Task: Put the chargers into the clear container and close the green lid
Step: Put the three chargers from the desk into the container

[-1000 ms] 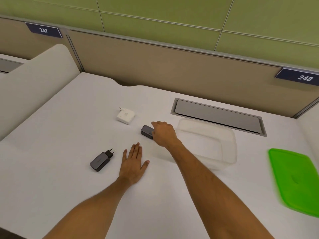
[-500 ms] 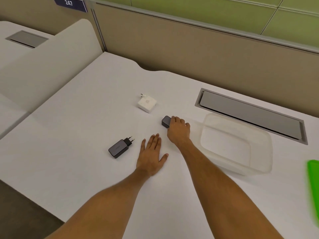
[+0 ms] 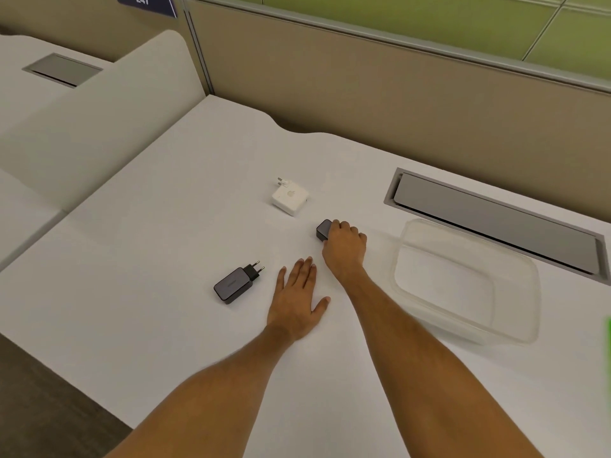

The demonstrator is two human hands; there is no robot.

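Here the right hand is curling down over a small dark charger on the white desk, fingers wrapped over its top so that only its left end is showing; the charger is sitting on the surface, with no gap showing beneath it. The left hand is lying flat and spread, palm down, holding nothing, at about seven o'clock from the right hand and just beside that wrist.

At nine o'clock from the left hand, a second dark charger is lying on its side with its two round pins pointing toward one o'clock. A white charger is sitting at eleven o'clock from the right hand, apart from it, its pins aiming toward the far edge of the desk.

The clear container is standing open at three to four o'clock from the right hand, with nothing inside it. Only a thin sliver of the green lid is showing at the right border, beyond the container. A grey cable hatch is lying recessed in the desk at twelve o'clock from the container.
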